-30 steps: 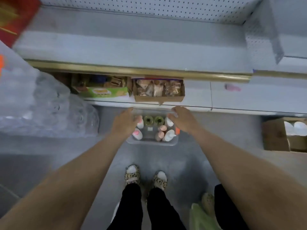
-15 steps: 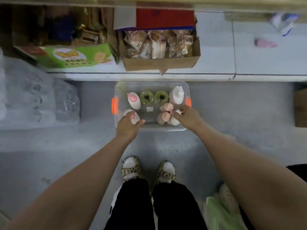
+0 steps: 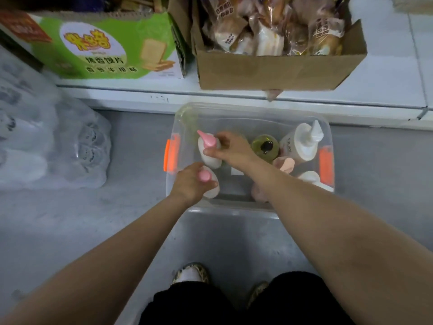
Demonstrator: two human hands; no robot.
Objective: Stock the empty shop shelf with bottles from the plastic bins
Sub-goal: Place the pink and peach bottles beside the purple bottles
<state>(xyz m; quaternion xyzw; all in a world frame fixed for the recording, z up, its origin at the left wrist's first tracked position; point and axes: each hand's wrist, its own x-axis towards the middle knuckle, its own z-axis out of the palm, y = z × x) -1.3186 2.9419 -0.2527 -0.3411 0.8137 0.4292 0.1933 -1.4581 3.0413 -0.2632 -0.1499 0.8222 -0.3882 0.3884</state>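
A clear plastic bin [image 3: 253, 111] with orange latches sits on the grey floor against the low shelf. Inside stand several bottles. My left hand [image 3: 191, 184] is closed around a white bottle with a pink cap [image 3: 206, 178] at the bin's near left corner. My right hand [image 3: 230, 150] reaches across and grips a second white bottle with a pink pointed cap [image 3: 207, 148] just behind it. A green bottle with a black cap [image 3: 266, 147], a white squeeze bottle [image 3: 304, 144] and peach-capped bottles [image 3: 284, 164] stand to the right.
The white bottom shelf [image 3: 386, 73] holds a green biscuit carton [image 3: 103, 48] and a cardboard box of wrapped snacks [image 3: 276, 48]. Shrink-wrapped packs [image 3: 49, 146] lie on the floor at left. My feet [image 3: 191, 274] stand just behind the bin.
I have leaned closer to the bin. My right hand crossed from the bin's right side to the pink-capped bottle at the left. My left hand closed on the near bottle.
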